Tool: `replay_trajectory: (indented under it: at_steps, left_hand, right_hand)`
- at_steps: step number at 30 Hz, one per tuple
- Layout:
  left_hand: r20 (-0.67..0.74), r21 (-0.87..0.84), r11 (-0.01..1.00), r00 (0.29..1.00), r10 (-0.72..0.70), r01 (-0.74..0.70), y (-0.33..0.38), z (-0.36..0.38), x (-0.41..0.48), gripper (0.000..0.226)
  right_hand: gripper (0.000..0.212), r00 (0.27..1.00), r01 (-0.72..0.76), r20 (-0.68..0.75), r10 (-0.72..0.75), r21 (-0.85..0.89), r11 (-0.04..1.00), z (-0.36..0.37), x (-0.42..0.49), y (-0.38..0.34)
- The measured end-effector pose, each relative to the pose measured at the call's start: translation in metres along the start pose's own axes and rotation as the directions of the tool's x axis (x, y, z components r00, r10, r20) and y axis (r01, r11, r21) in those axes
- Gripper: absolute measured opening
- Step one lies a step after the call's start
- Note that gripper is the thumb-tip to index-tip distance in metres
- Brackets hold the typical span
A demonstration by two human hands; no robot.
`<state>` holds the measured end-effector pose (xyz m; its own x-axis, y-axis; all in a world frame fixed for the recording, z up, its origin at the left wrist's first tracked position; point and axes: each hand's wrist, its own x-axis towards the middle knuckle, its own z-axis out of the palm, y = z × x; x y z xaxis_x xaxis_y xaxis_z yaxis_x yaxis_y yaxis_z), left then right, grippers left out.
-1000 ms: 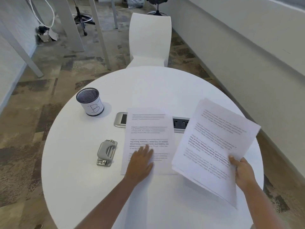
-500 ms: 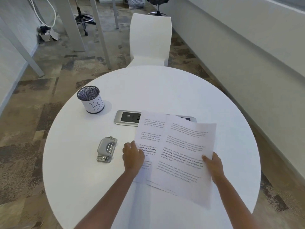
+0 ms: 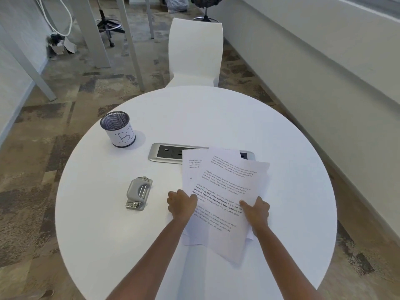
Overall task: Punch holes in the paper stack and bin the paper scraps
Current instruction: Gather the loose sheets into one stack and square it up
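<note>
Both hands are on the paper stack (image 3: 227, 180), center-right of the frame: left hand (image 3: 181, 203) curled round its left edge, right hand (image 3: 257, 210) pinching the right edge, thumb on top. Hole punch (image 3: 138, 192) sits nearby to the left, mesh cup (image 3: 118, 129) further up-left.

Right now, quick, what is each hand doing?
Left hand: grips the white printed paper sheets, left edge.
Right hand: pinches the same sheets, right edge.

My papers (image 3: 227, 180) hide much of the socket strip's (image 3: 168, 153) right half and the fingers of my right hand (image 3: 258, 211). The cup's (image 3: 118, 129) label turns out of sight after B. Most print is too small to read.
</note>
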<state>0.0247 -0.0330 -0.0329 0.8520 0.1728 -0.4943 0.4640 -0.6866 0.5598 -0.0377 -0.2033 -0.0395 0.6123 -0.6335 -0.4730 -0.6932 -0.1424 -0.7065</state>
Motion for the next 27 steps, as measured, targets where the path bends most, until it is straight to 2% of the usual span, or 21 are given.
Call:
replay_trajectory:
  at_steps: [2,5,7,10,15,17,20,23,25,27]
  left_hand:
    - [0.012,-0.015,1.0,1.0,-0.009,0.009,0.001,0.001,0.0,0.04]
    - [0.028,-0.022,1.0,1.0,-0.001,0.002,-0.001,0.002,-0.001,0.041]
    - [0.026,-0.019,1.0,1.0,0.008,-0.008,-0.004,0.002,-0.001,0.039]
    - [0.017,0.0,0.999,0.999,0.036,-0.036,-0.008,0.003,0.0,0.039]
    - [0.021,0.031,0.997,0.997,0.07,-0.071,-0.013,0.001,0.004,0.042]
    - [-0.001,0.009,0.996,0.996,0.086,-0.086,-0.014,-0.004,0.007,0.05]
    - [0.06,-0.225,0.967,0.989,0.136,-0.119,-0.01,-0.017,0.016,0.065]
    - [0.119,-0.499,0.845,0.95,0.29,-0.195,0.003,-0.034,0.017,0.044]
    - [0.051,-0.568,0.773,0.926,0.374,-0.281,0.017,-0.047,0.014,0.029]
    - [-0.016,-0.612,0.71,0.904,0.428,-0.347,0.032,-0.06,0.009,0.025]
  right_hand:
    - [0.053,0.999,-0.034,0.033,0.03,0.123,0.992,-0.003,0.0,0.001]
    - [0.045,0.983,-0.143,0.155,0.099,0.302,0.943,-0.01,0.001,0.003]
    - [0.038,0.968,-0.182,0.232,0.096,0.385,0.905,-0.016,0.001,0.004]
    - [0.025,0.974,-0.113,0.226,0.029,0.369,0.922,-0.029,0.003,0.005]
    - [0.026,0.972,0.003,0.229,-0.053,0.212,0.977,-0.041,0.003,0.004]
    - [0.025,0.977,0.026,0.197,-0.081,0.265,0.964,-0.046,0.003,0.006]
    - [0.022,0.979,0.024,0.18,-0.1,0.382,0.924,-0.052,0.001,0.008]
    - [0.018,0.969,0.081,0.182,-0.17,0.414,0.907,-0.055,-0.003,0.004]
    - [0.018,0.959,0.173,0.135,-0.249,0.415,0.893,-0.054,-0.006,-0.004]
    - [0.026,0.944,0.264,0.068,-0.322,0.426,0.865,-0.054,-0.01,-0.016]
